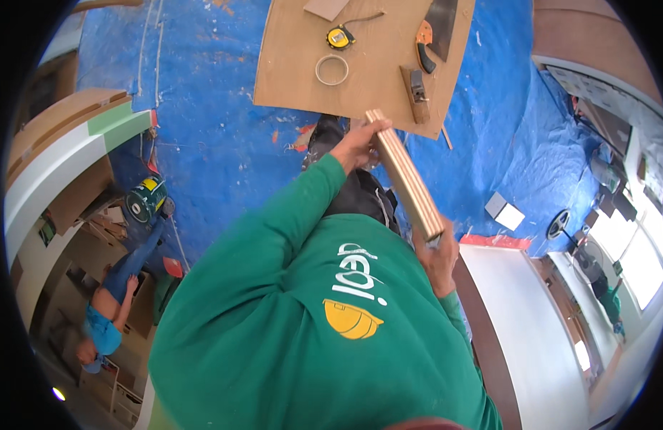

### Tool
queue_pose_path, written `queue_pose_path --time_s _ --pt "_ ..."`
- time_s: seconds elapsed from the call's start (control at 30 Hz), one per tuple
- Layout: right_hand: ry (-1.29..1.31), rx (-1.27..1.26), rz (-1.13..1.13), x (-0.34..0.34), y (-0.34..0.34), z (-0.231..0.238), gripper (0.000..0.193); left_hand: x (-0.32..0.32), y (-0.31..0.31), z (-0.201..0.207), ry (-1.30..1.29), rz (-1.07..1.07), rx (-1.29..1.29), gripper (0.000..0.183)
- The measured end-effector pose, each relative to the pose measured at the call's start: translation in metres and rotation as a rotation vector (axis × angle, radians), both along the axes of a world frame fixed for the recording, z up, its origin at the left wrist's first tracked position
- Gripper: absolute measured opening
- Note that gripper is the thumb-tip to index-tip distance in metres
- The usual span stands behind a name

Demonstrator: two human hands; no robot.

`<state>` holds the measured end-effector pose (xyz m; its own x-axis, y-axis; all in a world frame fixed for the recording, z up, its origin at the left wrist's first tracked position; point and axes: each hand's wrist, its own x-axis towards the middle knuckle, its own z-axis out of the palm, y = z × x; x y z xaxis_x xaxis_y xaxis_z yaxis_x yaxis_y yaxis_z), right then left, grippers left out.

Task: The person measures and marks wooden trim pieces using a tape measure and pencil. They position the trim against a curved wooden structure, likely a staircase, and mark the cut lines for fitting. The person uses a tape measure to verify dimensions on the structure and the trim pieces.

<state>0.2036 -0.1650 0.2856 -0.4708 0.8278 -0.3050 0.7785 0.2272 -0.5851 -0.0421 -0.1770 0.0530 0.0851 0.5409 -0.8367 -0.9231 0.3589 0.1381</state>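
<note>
Across the front of my green sweatshirt I hold a narrow piece of layered plywood, its striped edge facing up. It slants from far left to near right. My left hand is closed around its far end, with the thumb over the edge. At the near end, my right hand grips it from below and the side; some of those fingers are hidden behind the wood. Just beyond the far end lies a brown board bearing a wooden hand plane, a roll of tape, a yellow tape measure and a handsaw.
Blue sheeting covers the floor. A green bucket stands at left, near a seated person in blue. To my right are a long white panel and a small white box. Another person in green is farther right.
</note>
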Motion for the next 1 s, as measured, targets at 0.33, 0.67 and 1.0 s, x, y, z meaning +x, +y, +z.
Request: queue_pose_path --time_s 0.33,0.67,1.0 --pt "-0.169 0.155 0.389 -0.146 0.113 -0.017 0.033 0.026 0.04 -0.036 -0.487 0.345 0.134 0.138" --pt "-0.291 0.113 0.354 -0.175 0.142 -0.041 0.044 0.001 0.083 0.031 -0.393 0.419 0.111 0.058" --pt "0.101 0.384 0.162 -0.173 0.174 -0.001 0.079 0.002 0.087 0.011 -0.453 0.29 0.048 0.082"
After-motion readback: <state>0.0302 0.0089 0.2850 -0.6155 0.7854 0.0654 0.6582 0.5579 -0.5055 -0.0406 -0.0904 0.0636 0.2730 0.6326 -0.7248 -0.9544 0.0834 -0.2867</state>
